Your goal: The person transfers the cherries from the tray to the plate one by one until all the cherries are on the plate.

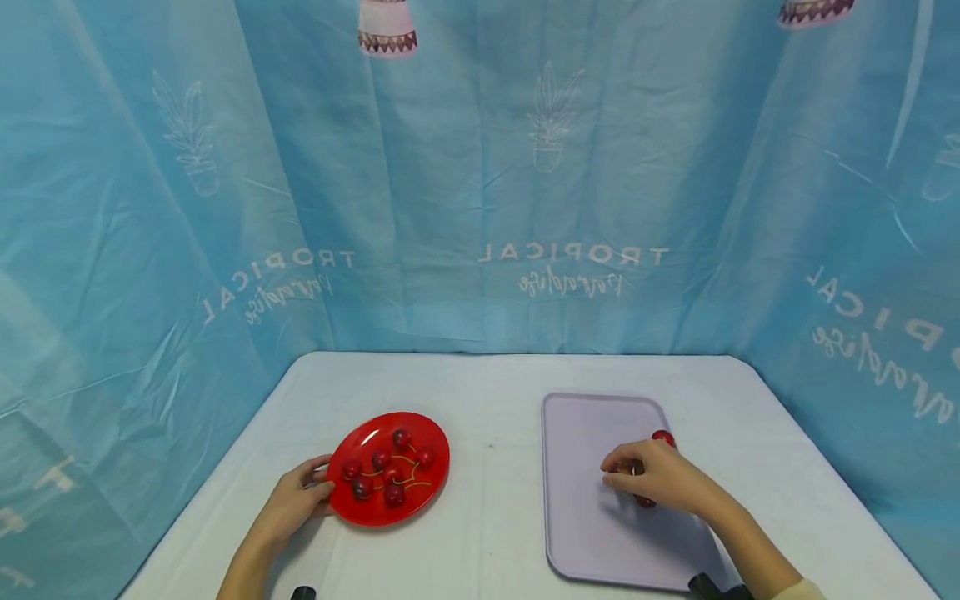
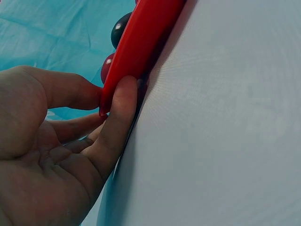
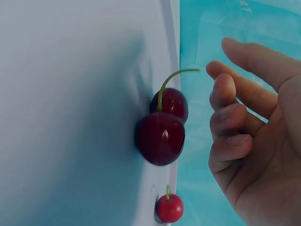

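My left hand [image 1: 291, 502] pinches the left rim of a round red plate [image 1: 422, 495], fingers under it and thumb at its edge. The left wrist view shows this edge of the plate [image 2: 134, 61] raised off the white table. Several dark red cherries [image 1: 394, 494] with green stems lie on the plate. Over a pale purple tray [image 1: 577, 542], my right hand [image 1: 663, 477] hovers with loosely bent fingers and nothing between them. Below it, a large dark cherry [image 3: 160, 139] has its stem curving toward the fingertips. A second cherry [image 3: 176, 104] and a smaller bright red one [image 3: 170, 208] are nearby.
White cloth covers the table [image 1: 487, 533], with the plate on the left and the tray on the right. Blue printed curtains [image 1: 480, 183] enclose the back and both sides. Dark wrist-camera parts [image 1: 716, 587] show at the bottom edge.
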